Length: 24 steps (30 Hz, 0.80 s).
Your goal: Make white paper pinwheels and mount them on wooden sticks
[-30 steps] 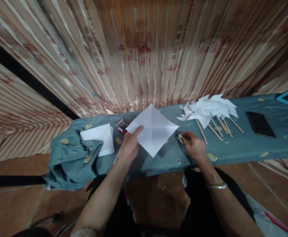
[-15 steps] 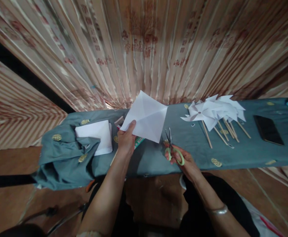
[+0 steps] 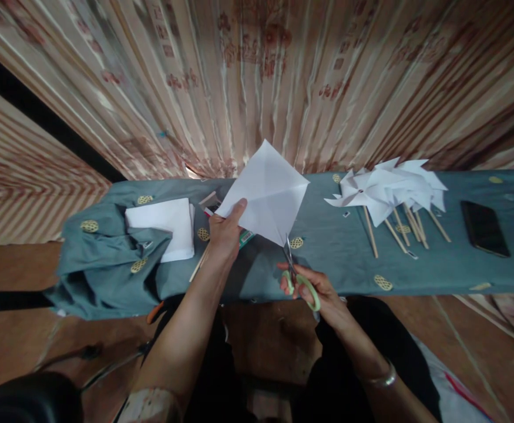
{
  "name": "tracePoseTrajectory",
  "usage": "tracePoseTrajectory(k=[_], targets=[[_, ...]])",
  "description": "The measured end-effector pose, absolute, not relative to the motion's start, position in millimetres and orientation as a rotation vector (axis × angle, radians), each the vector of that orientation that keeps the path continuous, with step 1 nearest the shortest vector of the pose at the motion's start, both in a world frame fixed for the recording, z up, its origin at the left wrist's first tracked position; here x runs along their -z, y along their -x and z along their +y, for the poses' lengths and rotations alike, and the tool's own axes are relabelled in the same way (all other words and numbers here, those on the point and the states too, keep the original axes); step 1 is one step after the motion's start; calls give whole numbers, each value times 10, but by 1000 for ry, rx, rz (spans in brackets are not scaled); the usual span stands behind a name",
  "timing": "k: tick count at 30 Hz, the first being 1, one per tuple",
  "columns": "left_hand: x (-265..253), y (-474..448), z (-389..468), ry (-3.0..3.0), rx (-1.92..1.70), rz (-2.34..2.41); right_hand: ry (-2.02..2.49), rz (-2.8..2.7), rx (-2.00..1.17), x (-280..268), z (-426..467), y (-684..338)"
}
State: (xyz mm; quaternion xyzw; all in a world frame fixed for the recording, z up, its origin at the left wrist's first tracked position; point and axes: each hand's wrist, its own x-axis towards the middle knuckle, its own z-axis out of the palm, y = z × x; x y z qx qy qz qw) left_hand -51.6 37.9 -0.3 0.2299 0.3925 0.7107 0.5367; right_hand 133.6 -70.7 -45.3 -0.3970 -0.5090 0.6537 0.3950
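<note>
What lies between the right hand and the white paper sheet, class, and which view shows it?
The blades of the green-handled scissors, gripped in the right hand, reach the near corner of the paper sheet. The head view shows this.

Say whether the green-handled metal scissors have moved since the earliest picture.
Yes: judged against the white paper pinwheels on the teal patterned cloth, the scissors have shifted left and toward the cloth's near edge.
</note>
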Motion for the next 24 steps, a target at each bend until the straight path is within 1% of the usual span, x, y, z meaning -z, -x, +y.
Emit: tracePoseTrajectory(k=[24], targets=[[79,434,352,-597,-1642,970,1105,-1330,-1609,452,-671,-1355]])
